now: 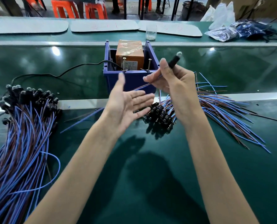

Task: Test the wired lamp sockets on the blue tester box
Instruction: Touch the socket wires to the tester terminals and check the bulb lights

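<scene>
In the head view, the box (129,81) stands in the middle of the desk (150,167), toward the far edge. Inside it sits an orange block (129,54), and two screws (124,64) stand upright at its front rim. A black cable (61,75) runs from the box to the left edge.

The right hand (175,84) is in front of the box and a little to its right, and it pinches one socket (173,62) between thumb and fingers, bulb end pointing up. Its wires (149,84) hang down toward the left hand (128,101). That hand is flat, palm up, fingers straight and holding nothing; I cannot tell if the wires touch it.

One pile (29,118) of sockets lies at the left edge, and a second pile (165,117) lies under the right hand.

I think the danger is at the screws. The wire ends are free, so both can land on one screw or touch each other, and the test then fails or shorts. A bare finger can also touch a screw, if they are live.
</scene>
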A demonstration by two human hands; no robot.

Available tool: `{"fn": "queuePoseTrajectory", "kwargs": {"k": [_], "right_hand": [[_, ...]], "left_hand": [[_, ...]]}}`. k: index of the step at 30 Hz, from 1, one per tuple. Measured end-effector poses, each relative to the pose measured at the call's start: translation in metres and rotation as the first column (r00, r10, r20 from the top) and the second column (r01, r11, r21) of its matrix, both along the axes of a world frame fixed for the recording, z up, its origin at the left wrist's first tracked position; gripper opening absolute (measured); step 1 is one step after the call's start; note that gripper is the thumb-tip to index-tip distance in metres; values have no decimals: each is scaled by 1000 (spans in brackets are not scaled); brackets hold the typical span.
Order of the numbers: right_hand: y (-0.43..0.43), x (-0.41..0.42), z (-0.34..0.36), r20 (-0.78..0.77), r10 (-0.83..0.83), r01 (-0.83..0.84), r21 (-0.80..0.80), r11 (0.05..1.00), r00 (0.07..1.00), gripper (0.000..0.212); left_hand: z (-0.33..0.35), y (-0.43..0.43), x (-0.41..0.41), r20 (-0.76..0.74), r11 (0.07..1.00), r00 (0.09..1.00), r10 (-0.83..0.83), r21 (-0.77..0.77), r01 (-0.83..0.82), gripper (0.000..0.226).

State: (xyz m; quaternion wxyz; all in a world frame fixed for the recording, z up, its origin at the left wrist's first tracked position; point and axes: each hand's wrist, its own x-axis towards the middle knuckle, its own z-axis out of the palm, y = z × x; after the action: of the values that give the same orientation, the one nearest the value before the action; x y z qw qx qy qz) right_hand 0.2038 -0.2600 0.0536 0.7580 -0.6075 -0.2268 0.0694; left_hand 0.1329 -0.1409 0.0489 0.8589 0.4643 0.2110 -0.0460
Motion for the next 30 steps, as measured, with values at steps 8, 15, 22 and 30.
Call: {"fn": "queuePoseTrajectory", "kwargs": {"k": [8,15,22,30], "right_hand": [[-20,6,10,-4,-1,1,-45,999,1000,38],[-17,2,4,-36,63,-72,-437,897,997,22],[-6,-1,1,-159,44,-97,-345,934,986,18],[-8,-4,2,-196,152,-188,-185,964,969,12]], "left_hand": [[-5,17,4,-53,603,724,688,-514,-611,44],[-4,-5,2,140,971,974,177,138,-197,43],[-9,-19,-3,70,846,993,-93,531,42,51],[-21,-18,1,61,755,972,-227,641,136,50]]}}
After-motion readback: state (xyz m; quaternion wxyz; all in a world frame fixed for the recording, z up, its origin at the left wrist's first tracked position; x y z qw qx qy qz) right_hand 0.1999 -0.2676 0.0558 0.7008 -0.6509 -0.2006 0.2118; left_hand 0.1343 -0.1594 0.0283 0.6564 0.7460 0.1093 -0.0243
